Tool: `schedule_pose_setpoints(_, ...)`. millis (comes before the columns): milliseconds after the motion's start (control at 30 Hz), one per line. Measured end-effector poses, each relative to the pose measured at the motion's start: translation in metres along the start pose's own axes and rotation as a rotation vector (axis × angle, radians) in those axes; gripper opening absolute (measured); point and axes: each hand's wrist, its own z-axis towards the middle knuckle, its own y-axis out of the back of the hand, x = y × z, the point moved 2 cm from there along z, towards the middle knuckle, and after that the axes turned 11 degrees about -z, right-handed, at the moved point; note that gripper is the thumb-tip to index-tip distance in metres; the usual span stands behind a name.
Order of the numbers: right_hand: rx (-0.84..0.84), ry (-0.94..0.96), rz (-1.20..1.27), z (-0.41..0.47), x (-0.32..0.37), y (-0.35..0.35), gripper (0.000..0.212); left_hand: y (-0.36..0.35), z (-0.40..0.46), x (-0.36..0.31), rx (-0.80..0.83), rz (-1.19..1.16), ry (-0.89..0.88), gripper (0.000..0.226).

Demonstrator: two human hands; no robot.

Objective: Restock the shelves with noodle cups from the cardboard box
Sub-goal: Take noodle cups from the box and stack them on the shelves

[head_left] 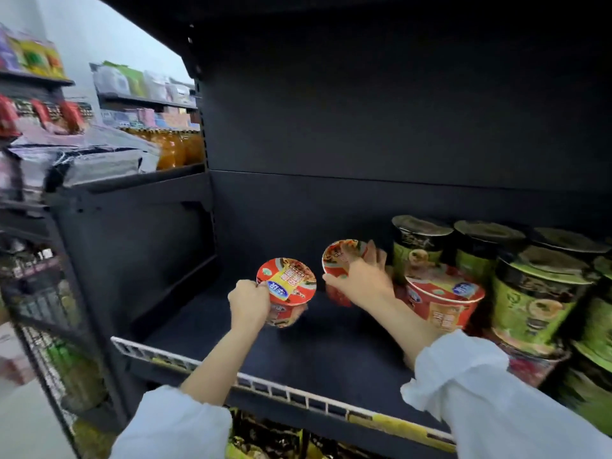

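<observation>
My left hand (pixel 249 301) grips a red noodle cup (pixel 288 289) by its rim, tilted, above the dark shelf (pixel 298 346). My right hand (pixel 361 279) holds a second red noodle cup (pixel 341 256), also tilted, farther back over the shelf. Just right of that hand another red noodle cup (pixel 443 298) stands on the shelf. Several green and black noodle cups (pixel 536 293) fill the shelf's right side. The cardboard box is out of view.
A white wire rail (pixel 265 385) runs along the shelf's front edge. A black side panel (pixel 139 246) closes the shelf on the left. Neighbouring shelves at left hold snack bags (pixel 99 160) and orange bottles (pixel 172 147). More packets sit on the shelf below (pixel 265 438).
</observation>
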Motion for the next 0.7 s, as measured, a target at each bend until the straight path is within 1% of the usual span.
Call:
schedule_pose_setpoints(133, 0.067, -0.111, -0.058, 0.023, -0.002, -0.033, 0.078, -0.008, 0.036, -0.006, 0.107, -0.032, -0.007, 0.027)
schedule_pose_setpoints(300, 0.098, -0.2, -0.117, 0.037, 0.0, -0.05, 0.075, -0.032, 0.064, -0.001, 0.198, -0.097, 0.082, 0.015)
schedule_pose_setpoints(333, 0.11, -0.194, -0.129, 0.039, 0.001, -0.053, 0.071, -0.038, 0.067, 0.0, 0.213, -0.121, 0.114, 0.014)
schedule_pose_setpoints(433, 0.163, -0.131, -0.166, 0.043, 0.004, -0.063, 0.053, -0.055, 0.075, 0.006, 0.247, -0.203, 0.214, 0.007)
schedule_pose_setpoints(467, 0.164, -0.117, -0.178, 0.045, 0.003, -0.066, 0.05, -0.059, 0.078, 0.007, 0.252, -0.217, 0.234, 0.008)
schedule_pose_setpoints(533, 0.16, -0.124, -0.202, 0.047, 0.001, -0.068, 0.051, -0.062, 0.081, 0.008, 0.261, -0.223, 0.246, 0.013)
schedule_pose_setpoints(600, 0.183, -0.132, -0.217, 0.05, 0.0, -0.074, 0.058, -0.062, 0.083, 0.009, 0.262, -0.224, 0.242, 0.015)
schedule_pose_setpoints(667, 0.24, -0.12, -0.218, 0.053, -0.001, -0.079, 0.065, -0.059, 0.085, 0.011, 0.275, -0.218, 0.234, 0.015)
schedule_pose_setpoints(700, 0.263, -0.112, -0.202, 0.053, -0.001, -0.079, 0.064, -0.057, 0.084, 0.012, 0.287, -0.21, 0.231, 0.013)
